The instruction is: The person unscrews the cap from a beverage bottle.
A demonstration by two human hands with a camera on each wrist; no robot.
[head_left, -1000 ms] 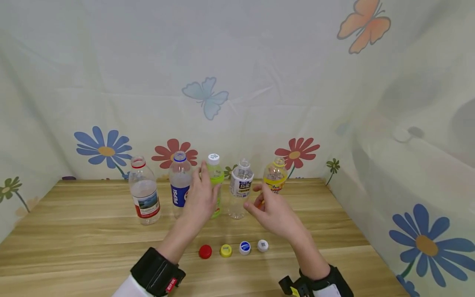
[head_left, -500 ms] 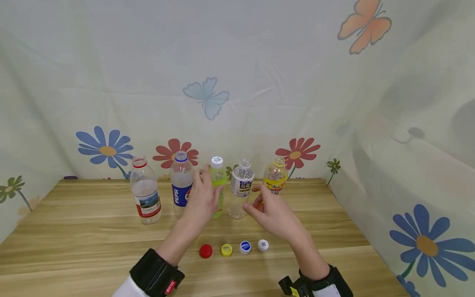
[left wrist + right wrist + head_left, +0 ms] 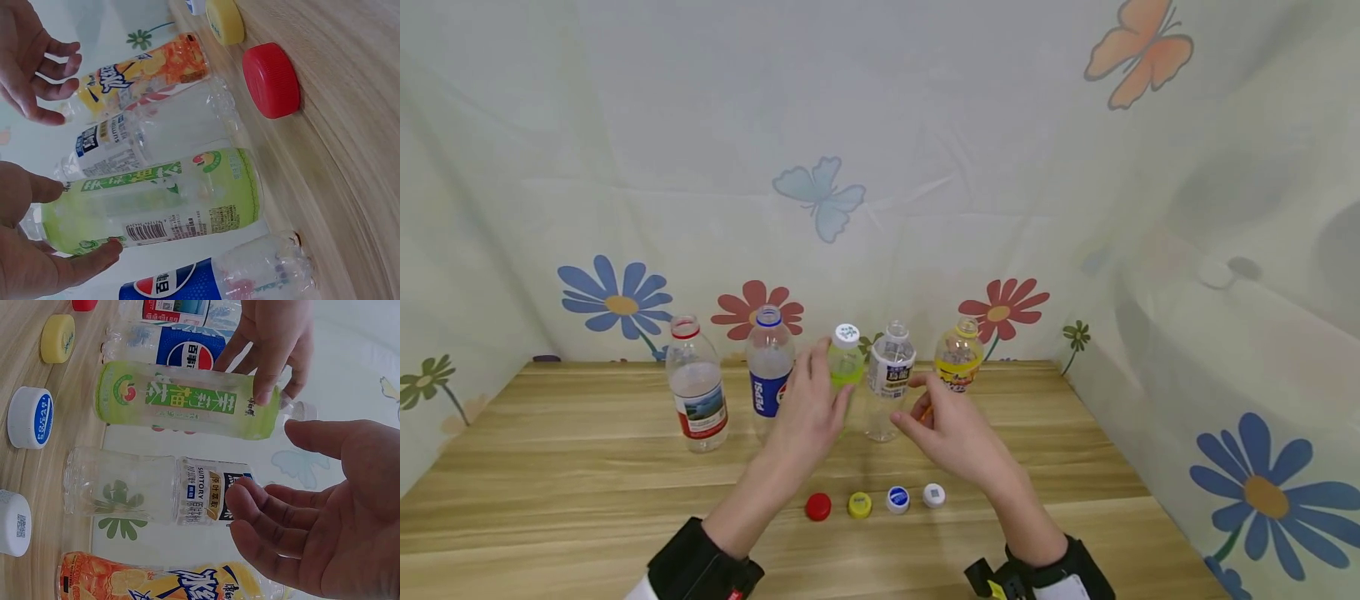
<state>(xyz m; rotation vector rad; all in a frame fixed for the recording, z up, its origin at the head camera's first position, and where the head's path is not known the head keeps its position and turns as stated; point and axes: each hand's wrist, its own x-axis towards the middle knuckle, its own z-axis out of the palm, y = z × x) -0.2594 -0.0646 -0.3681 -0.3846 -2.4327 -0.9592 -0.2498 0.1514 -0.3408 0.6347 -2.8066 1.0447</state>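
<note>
My left hand [image 3: 803,410] grips the upper part of a green tea bottle [image 3: 847,365], its thumb on the right side and fingers on the left. That bottle wears a white cap [image 3: 847,336]; the left wrist view shows its green label, and whether its base touches the table I cannot tell. My right hand [image 3: 957,429] hovers with loosely bent fingers, holding nothing, in front of a yellow-labelled bottle [image 3: 958,358]. Just left of it stands a clear Suntory bottle [image 3: 891,379] with an uncapped neck.
Farther left stand an uncapped Pepsi bottle [image 3: 767,375] and an uncapped red-ringed bottle [image 3: 697,392]. Along the wooden table [image 3: 587,492] nearer me lie a red cap [image 3: 818,507], a yellow cap [image 3: 860,505], a blue-and-white cap [image 3: 898,500] and a white cap [image 3: 934,496].
My left hand has drawn the top of the green tea bottle toward me and slightly right, so more of its cap's top shows. The right hand has stayed almost still.
</note>
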